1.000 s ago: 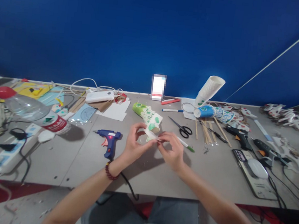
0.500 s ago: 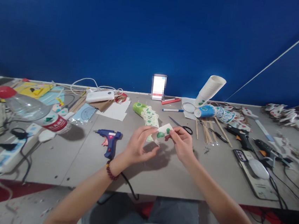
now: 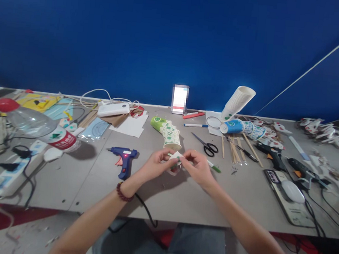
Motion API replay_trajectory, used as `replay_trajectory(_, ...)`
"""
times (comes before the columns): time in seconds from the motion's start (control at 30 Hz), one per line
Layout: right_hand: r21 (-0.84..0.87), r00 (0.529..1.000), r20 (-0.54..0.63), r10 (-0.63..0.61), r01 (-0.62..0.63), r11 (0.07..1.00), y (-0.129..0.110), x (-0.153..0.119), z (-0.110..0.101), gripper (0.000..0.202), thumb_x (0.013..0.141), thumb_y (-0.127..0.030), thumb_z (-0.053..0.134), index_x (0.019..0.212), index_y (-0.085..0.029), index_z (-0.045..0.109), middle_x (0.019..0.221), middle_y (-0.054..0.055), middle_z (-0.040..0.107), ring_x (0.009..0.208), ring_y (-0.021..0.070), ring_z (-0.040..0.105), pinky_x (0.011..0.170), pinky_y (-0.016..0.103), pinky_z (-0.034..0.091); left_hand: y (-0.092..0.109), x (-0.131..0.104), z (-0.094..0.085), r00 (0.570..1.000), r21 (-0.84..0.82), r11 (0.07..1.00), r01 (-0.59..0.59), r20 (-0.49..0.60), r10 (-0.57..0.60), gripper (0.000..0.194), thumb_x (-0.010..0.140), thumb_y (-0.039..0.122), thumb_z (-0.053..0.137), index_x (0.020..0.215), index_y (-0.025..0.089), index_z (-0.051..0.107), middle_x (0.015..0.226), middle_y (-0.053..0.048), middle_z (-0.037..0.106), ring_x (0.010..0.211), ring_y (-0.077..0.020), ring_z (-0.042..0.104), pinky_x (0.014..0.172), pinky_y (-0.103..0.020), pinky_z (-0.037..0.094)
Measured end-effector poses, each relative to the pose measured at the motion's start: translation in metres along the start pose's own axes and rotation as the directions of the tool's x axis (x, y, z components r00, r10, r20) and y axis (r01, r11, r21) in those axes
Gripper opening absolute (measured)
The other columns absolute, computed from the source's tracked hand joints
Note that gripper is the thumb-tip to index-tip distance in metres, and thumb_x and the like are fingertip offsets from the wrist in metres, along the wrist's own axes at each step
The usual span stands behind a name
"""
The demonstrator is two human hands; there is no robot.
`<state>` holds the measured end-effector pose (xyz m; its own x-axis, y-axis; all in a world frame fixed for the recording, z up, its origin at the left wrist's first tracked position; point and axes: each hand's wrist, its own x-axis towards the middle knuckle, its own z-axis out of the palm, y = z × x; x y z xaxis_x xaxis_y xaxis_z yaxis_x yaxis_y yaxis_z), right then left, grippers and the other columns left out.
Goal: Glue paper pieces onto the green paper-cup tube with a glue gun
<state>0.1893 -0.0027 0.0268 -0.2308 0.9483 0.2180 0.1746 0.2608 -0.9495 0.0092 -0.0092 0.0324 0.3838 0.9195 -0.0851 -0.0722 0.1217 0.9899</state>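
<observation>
A small white paper piece with green marks (image 3: 176,157) is pinched between my left hand (image 3: 157,165) and my right hand (image 3: 197,167), near the middle of the table. The fingers of both hands are closed on it and hide part of it. Just beyond them lies a green and white paper-cup shape (image 3: 168,134), on its side. A blue glue gun (image 3: 125,160) with a red light rests left of my left hand. Black-handled scissors (image 3: 209,147) lie beyond my right hand, and a green-capped marker (image 3: 215,168) is beside it.
To the left are a water bottle (image 3: 38,124) and a power strip (image 3: 18,172). A stack of white cups (image 3: 239,102), blue cups (image 3: 235,126) and wooden sticks (image 3: 235,149) stand or lie at the right. A phone (image 3: 288,202) and more glue guns (image 3: 305,174) are farther right.
Both hands have drawn closer together and the paper piece has moved down and left, its face now tilted and more covered. The cup shape's rim and the green-capped marker have come into view.
</observation>
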Motion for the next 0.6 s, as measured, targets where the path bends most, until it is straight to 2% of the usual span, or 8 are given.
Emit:
replay_trajectory(0.17, -0.227, 0.996, -0.018, -0.089, 0.083, 0.970, -0.003, -0.003, 0.002, 0.018, 0.084, -0.027, 0.058, 0.067, -0.019, 0.058, 0.062, 0.000, 0.062, 0.057, 0.0125, 0.055, 0.056, 0.025, 0.044, 0.004, 0.000, 0.002, 0.998, 0.059, 0.997, 0.048, -0.033, -0.047, 0.036, 0.078, 0.048, 0.070, 0.078, 0.014, 0.061, 0.061, -0.002, 0.066, 0.059, -0.0116, 0.063, 0.056, -0.020, 0.051)
replay_trajectory(0.3, -0.298, 0.997, -0.014, -0.079, 0.071, 0.952, -0.012, -0.001, -0.006, 0.014, 0.086, -0.031, 0.057, 0.085, -0.020, 0.065, 0.075, 0.003, 0.068, 0.066, 0.0152, 0.061, 0.061, 0.026, 0.048, 0.003, 0.001, 0.001, 0.995, -0.016, 0.997, 0.073, -0.062, -0.074, 0.039, 0.074, 0.051, 0.072, 0.079, 0.014, 0.061, 0.058, -0.001, 0.066, 0.053, -0.0113, 0.062, 0.054, -0.022, 0.051)
replay_trajectory(0.37, -0.331, 0.998, -0.029, -0.054, 0.042, 0.943, -0.020, 0.001, -0.016, 0.019, 0.086, -0.033, 0.057, 0.098, -0.021, 0.065, 0.084, 0.004, 0.070, 0.072, 0.0169, 0.064, 0.062, 0.027, 0.049, 0.002, 0.002, 0.000, 0.993, -0.065, 0.995, 0.079, -0.080, -0.084, 0.040, 0.071, 0.051, 0.074, 0.079, 0.014, 0.060, 0.058, 0.000, 0.065, 0.051, -0.0110, 0.061, 0.054, -0.022, 0.052)
replay_trajectory(0.43, -0.408, 0.999, -0.038, -0.036, 0.018, 0.913, -0.026, 0.003, -0.030, 0.022, 0.087, -0.034, 0.056, 0.102, -0.021, 0.064, 0.089, 0.006, 0.071, 0.076, 0.0183, 0.065, 0.064, 0.028, 0.049, 0.002, 0.003, 0.000, 0.991, -0.095, 0.993, 0.067, -0.110, -0.077, 0.040, 0.069, 0.051, 0.075, 0.075, 0.015, 0.059, 0.056, 0.002, 0.062, 0.049, -0.0097, 0.058, 0.052, -0.022, 0.050)
replay_trajectory(0.53, -0.591, 1.000, -0.014, 0.000, -0.008, 0.806, -0.027, 0.004, -0.052, 0.018, 0.087, -0.033, 0.054, 0.096, -0.023, 0.066, 0.093, 0.005, 0.071, 0.082, 0.0205, 0.064, 0.069, 0.030, 0.049, 0.002, 0.004, 0.000, 0.988, -0.104, 0.994, 0.036, -0.144, -0.051, 0.040, 0.068, 0.050, 0.076, 0.071, 0.015, 0.057, 0.055, 0.004, 0.058, 0.046, -0.0075, 0.054, 0.050, -0.021, 0.047)
replay_trajectory(0.6, -0.687, 1.000, -0.020, 0.014, -0.023, 0.726, -0.017, 0.007, -0.066, 0.018, 0.087, -0.032, 0.053, 0.094, -0.023, 0.067, 0.093, 0.005, 0.071, 0.085, 0.0216, 0.064, 0.069, 0.031, 0.048, 0.002, 0.003, -0.001, 0.988, -0.089, 0.996, 0.016, -0.150, -0.029, 0.038, 0.070, 0.049, 0.074, 0.071, 0.015, 0.057, 0.054, 0.005, 0.057, 0.047, -0.0068, 0.053, 0.051, -0.020, 0.045)
